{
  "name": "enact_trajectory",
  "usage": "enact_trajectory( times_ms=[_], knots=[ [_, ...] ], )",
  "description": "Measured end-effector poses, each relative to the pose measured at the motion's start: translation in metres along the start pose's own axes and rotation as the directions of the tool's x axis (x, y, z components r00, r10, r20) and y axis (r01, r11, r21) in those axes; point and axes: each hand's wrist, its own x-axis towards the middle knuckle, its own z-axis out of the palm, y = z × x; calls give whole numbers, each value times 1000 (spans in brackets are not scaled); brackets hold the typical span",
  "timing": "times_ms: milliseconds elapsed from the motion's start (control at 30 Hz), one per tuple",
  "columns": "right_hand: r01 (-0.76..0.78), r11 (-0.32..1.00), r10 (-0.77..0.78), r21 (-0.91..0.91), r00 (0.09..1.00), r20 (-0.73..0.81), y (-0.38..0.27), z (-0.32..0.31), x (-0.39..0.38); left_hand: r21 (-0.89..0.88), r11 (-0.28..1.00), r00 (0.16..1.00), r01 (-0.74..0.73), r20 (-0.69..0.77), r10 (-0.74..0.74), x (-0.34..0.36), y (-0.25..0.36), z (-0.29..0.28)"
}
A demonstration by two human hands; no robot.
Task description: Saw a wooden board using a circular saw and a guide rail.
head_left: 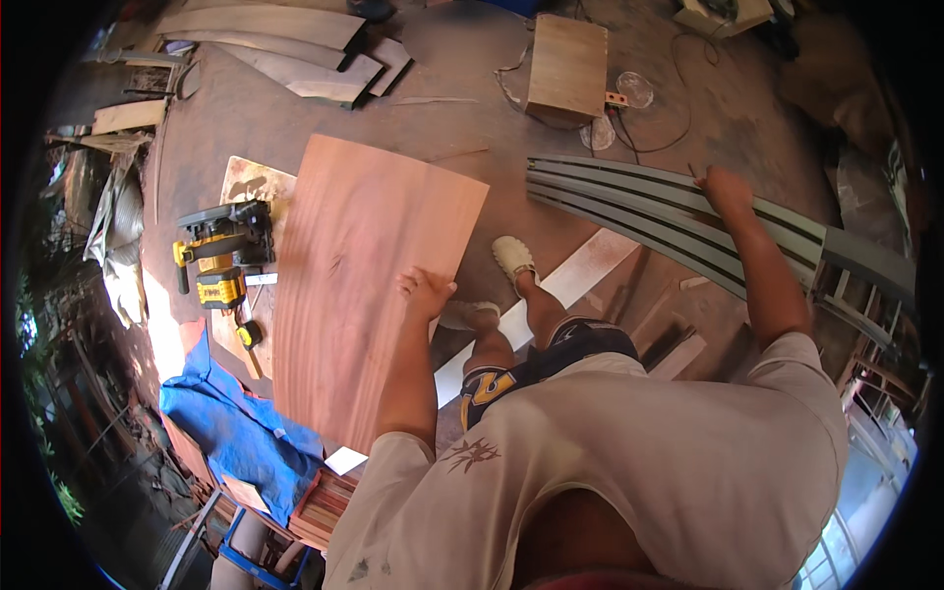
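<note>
A large reddish-brown wood panel (364,246) lies in front of me, left of my feet. My left hand (426,293) is over its right side, holding nothing, with the fingers loosely apart; whether it touches the wood I cannot tell. Out to the right, my right hand (728,192) is closed above a set of long grey-green rails with dark stripes (649,202). A thin dark stick-like tip shows at its fingers, too small to name. Left of the panel lie a black and yellow cordless power tool (224,241) and a yellow and black tape measure (250,334).
A blue cloth (241,418) drapes over stacked wood at the lower left. Several boards (275,44) lie at the far left. A wooden box (568,69) stands far off beside a power strip (617,99) and loose cords. A white strip (580,270) runs beneath my legs.
</note>
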Motion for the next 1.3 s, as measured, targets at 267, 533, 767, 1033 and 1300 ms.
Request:
enact_trajectory(
  times_ms=[267, 533, 767, 1033, 1300],
  knots=[
    [31, 993, -17, -111, 992, 121, 8, 8, 25, 80, 997, 999, 8, -50, -4, -1, 3, 6],
    [24, 999, -18, -44, 989, 147, 28, 23, 42, 90, 996, 1000, 2, -10, -1, 0, 5, 1],
    [31, 996, -24, -88, 996, 84, 56, 52, 55, 147, 987, 996, 69, -71, -59, -10, 12, -14],
    [7, 986, 11, -169, 994, 105, 58, 61, 67, 165, 983, 800, 79, -599, 36, 12, -20, -67],
    [81, 982, -82, -173, 997, -3, -4, 61, 63, -115, 951, 854, 286, -419, -308, 58, -49, -146]
  ],
)
